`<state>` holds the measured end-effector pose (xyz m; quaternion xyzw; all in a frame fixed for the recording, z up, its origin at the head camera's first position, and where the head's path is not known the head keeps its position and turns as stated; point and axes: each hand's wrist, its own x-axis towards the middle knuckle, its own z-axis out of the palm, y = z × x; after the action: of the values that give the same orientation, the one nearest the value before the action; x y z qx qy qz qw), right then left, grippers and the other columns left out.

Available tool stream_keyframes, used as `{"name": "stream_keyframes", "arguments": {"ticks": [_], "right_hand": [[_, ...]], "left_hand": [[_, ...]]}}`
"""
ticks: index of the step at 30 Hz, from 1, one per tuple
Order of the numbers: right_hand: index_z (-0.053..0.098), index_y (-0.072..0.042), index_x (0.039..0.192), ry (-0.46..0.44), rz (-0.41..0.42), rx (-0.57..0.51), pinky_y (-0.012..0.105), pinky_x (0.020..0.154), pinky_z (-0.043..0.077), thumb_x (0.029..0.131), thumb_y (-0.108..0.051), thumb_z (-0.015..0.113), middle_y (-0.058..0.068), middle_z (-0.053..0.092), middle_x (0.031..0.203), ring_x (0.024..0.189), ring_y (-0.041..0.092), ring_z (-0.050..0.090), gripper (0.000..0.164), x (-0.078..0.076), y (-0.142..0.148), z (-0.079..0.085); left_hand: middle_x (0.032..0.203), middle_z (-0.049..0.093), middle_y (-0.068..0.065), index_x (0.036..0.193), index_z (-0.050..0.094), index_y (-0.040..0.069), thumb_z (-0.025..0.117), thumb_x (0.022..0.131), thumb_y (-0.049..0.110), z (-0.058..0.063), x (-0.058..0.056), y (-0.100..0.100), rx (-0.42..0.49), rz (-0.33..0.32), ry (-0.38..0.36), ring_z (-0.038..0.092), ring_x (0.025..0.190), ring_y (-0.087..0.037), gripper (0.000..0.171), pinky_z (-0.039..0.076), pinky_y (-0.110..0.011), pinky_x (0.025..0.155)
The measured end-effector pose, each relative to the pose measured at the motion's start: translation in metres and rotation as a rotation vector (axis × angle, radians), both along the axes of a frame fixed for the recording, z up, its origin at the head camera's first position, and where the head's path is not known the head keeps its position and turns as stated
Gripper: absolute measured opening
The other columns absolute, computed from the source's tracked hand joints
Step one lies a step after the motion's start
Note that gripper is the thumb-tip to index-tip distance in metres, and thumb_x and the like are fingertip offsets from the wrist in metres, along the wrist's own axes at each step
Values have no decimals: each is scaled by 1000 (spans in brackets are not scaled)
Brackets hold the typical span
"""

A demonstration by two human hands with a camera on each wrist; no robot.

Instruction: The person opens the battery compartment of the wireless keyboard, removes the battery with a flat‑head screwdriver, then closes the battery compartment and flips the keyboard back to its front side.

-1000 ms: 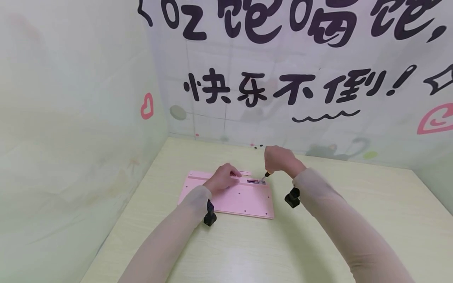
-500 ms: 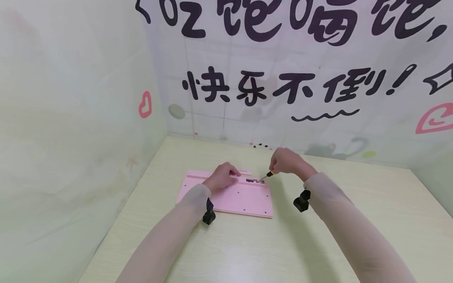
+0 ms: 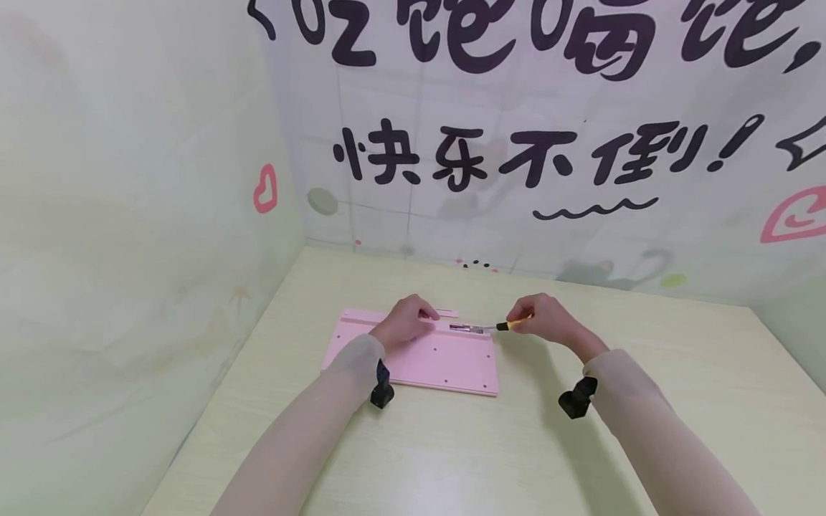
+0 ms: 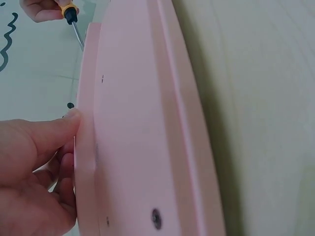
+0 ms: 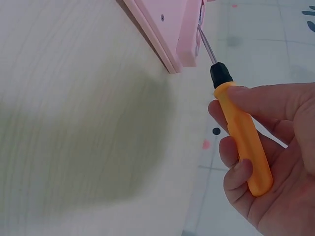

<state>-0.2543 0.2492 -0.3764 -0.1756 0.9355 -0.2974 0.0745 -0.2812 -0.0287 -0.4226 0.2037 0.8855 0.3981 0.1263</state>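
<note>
A pink keyboard (image 3: 445, 362) lies underside up on the table, small screws dotted over it. Along its raised back ridge an open battery slot (image 3: 461, 328) shows dark and silvery contents. My left hand (image 3: 405, 320) grips that ridge, thumb (image 4: 64, 123) on its edge and the other fingers curled behind. In my right hand (image 3: 545, 317) is a screwdriver (image 5: 243, 137) with a yellow-orange handle and black collar, held between thumb and curled fingers. Its metal shaft (image 5: 207, 45) lies nearly flat, the tip at the slot's right end.
Behind the keyboard lies a thin pink strip (image 3: 447, 313), like a slot cover, partly hidden by the left hand. The pale wooden table (image 3: 413, 451) meets a printed cloth wall (image 3: 452, 222) at the back and another on the left.
My right hand has moved right and lower, tilting the screwdriver from steep to nearly level while its tip stays at the slot. The left hand and keyboard hold still.
</note>
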Motion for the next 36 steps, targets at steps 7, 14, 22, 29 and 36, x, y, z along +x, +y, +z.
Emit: {"name": "stream_keyframes", "arguments": {"ticks": [7, 14, 22, 29, 36], "right_hand": [[68, -3, 85, 24, 42, 0, 32, 64, 46, 76, -4, 69, 0, 65, 76, 69, 16, 54, 9, 4, -1, 7], [66, -3, 84, -14, 50, 22, 30, 60, 47, 76, -4, 70, 1, 63, 75, 67, 15, 55, 8, 8, 0, 8], [64, -5, 86, -113, 32, 93, 31, 60, 49, 77, -7, 71, 2, 63, 79, 62, 14, 58, 12, 14, -2, 3], [66, -5, 91, -110, 43, 148, 34, 68, 47, 76, -6, 71, 1, 63, 78, 69, 14, 57, 16, 22, -8, -1], [66, -5, 93, -107, -31, 145, 31, 64, 47, 77, -7, 71, 1, 61, 79, 68, 15, 54, 17, 33, -14, -8]], "left_hand": [[101, 54, -4, 103, 68, 7, 63, 85, 4, 2, 2, 0, 11, 17, -36, 50, 95, -19, 18, 41, -32, 87], [101, 53, -5, 102, 68, 6, 63, 85, 3, 5, 5, 3, 16, 17, -34, 49, 95, -20, 18, 41, -32, 87], [101, 53, -5, 103, 66, 5, 64, 84, 3, 8, 3, 1, -30, -25, -9, 49, 93, -19, 20, 42, -31, 84], [96, 54, -2, 101, 65, 6, 64, 84, 2, 21, -2, 2, -146, -91, -6, 48, 89, -17, 18, 41, -28, 80], [98, 54, -3, 104, 65, 7, 64, 84, 2, 27, -5, 9, -158, -139, -38, 47, 90, -18, 20, 41, -29, 81]]}}
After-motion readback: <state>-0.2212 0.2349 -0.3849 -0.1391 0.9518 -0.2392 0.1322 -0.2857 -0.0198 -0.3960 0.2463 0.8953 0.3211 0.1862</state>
